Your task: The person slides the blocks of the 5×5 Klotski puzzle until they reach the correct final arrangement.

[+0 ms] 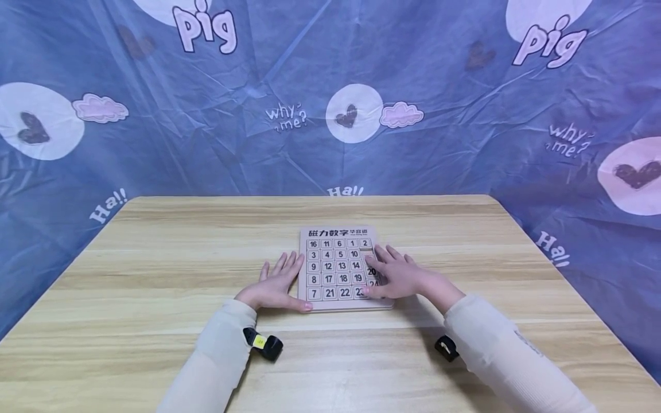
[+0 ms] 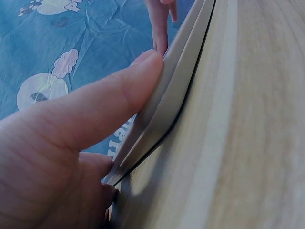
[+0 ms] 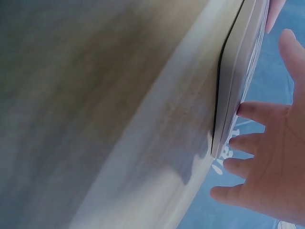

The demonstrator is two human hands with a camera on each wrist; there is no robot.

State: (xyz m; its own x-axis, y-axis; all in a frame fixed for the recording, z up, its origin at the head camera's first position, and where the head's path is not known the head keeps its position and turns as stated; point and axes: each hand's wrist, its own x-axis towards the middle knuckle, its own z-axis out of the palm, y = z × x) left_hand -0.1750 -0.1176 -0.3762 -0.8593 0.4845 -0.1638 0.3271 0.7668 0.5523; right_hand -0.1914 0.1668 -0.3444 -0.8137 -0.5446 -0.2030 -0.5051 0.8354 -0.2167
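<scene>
A magnetic sliding number puzzle [image 1: 338,269] lies flat near the middle of the table, with rows of numbered tiles and dark Chinese characters along its top. At its left side is my left hand [image 1: 276,284], fingers stretched along the edge. In the left wrist view, the left thumb [image 2: 124,93] rests on the puzzle's rim. My right hand [image 1: 400,274] reaches over the right column with fingers spread, partly hiding tiles there. A brownish gap shows below the 2 tile. In the right wrist view, the right hand's fingers [image 3: 259,112] extend toward the puzzle's side [image 3: 236,81].
The wooden table [image 1: 155,287] has a pale grain and extends around the puzzle. Behind it hangs a blue printed cloth [image 1: 248,149]. A black wrist device [image 1: 265,347] is on the left sleeve, and another black device [image 1: 446,348] is by the right sleeve.
</scene>
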